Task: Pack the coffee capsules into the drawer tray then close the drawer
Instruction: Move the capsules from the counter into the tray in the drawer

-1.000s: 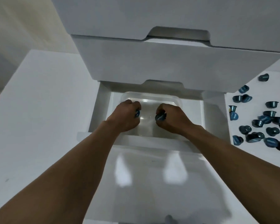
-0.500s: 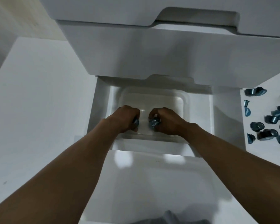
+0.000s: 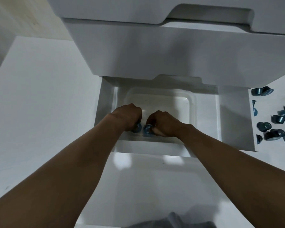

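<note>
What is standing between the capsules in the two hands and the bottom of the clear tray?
Nothing visible. The left hand grips the left capsule and the right hand grips the right capsule, both low inside the tray near its front wall; the tray floor beside them looks bare.

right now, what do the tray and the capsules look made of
The tray looks like clear glossy plastic: the white drawer floor shows through and its rim catches light. The capsules look like thin metal, perhaps aluminium, in satin blue with a dull sheen; plastic cannot be ruled out.
</note>
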`<act>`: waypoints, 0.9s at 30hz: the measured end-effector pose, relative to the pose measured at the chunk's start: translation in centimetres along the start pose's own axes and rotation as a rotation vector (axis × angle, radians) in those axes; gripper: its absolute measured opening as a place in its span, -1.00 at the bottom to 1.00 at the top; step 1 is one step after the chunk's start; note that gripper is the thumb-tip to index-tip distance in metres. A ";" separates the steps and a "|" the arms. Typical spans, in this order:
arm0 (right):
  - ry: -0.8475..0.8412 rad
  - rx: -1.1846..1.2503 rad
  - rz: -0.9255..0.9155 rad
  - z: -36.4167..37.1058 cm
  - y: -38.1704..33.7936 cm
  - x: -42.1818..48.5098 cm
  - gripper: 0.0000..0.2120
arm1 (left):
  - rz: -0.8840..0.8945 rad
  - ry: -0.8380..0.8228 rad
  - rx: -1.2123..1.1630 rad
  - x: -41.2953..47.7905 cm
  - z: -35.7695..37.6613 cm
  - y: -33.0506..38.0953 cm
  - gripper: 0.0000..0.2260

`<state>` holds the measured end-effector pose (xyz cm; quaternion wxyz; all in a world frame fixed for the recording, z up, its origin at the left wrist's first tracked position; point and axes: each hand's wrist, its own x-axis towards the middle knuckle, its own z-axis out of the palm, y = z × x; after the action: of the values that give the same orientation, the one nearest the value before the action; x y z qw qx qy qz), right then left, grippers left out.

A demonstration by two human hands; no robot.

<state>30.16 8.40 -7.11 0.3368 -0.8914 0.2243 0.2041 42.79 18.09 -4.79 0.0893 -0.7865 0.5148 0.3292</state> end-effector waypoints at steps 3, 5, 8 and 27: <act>-0.010 -0.003 0.001 0.3 -0.7 0.3 -0.76 | -0.001 -0.019 0.030 -0.2 -0.3 -0.1 -0.72; -0.023 0.002 0.005 0.5 -0.9 0.5 -0.75 | -0.006 -0.027 0.050 -0.3 -0.4 -0.2 -0.74; -0.021 0.000 0.006 0.6 -1.2 0.7 -0.76 | -0.012 -0.032 0.074 -0.4 -0.3 -0.5 -0.75; 0.483 -0.143 0.193 -6.6 2.3 -8.8 -0.76 | 0.015 0.553 0.000 -3.8 -3.4 6.6 -0.67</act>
<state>23.18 4.61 0.77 0.1889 -0.9101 0.3674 0.0322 37.51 16.29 1.44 -0.0571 -0.8427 0.5254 0.1025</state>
